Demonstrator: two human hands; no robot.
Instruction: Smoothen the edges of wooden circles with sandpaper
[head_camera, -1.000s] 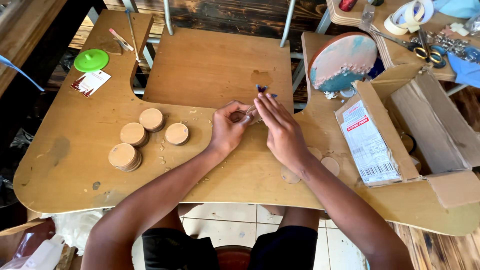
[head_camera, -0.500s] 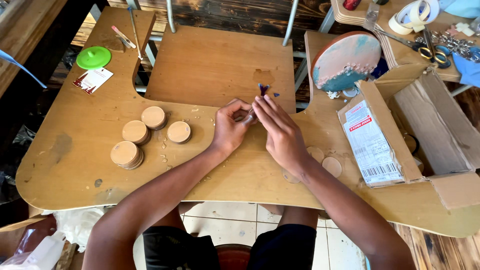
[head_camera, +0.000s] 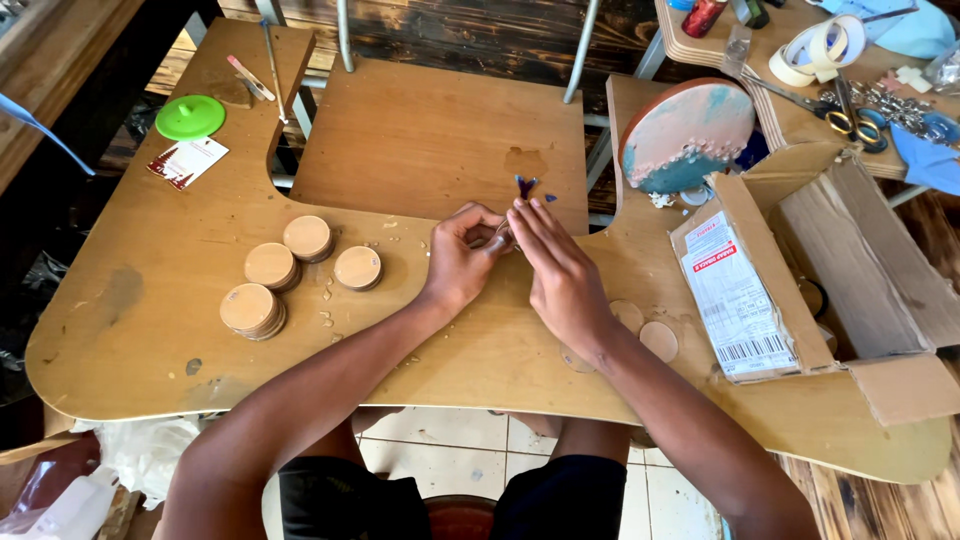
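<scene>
We held a small pale piece (head_camera: 497, 240) pinched between the fingertips of both hands, just above the middle of the plywood worktop (head_camera: 150, 300); it was too small and too covered by fingers for us to say what it was. Our left hand (head_camera: 458, 262) was curled around it from the left, thumb and forefinger closed on it, and our right hand (head_camera: 562, 282) came in from the right with its fingers stretched forward, their tips pressing on the same piece. Just beyond our fingertips lay a few tiny dark blue and purple bits (head_camera: 526, 186), loose on the board. To the left stood four short stacks of round wooden discs (head_camera: 292, 272), set close together, with pale crumbs scattered between them; we judged these to be the part already handled. Near our right wrist lay a few flat single discs (head_camera: 658, 340), which we took for work not yet done. Further right sat an open cardboard box (head_camera: 830, 260), and behind it a round board painted teal (head_camera: 686, 134) leaned upright. At the far left lay a green lid (head_camera: 189, 117).
</scene>
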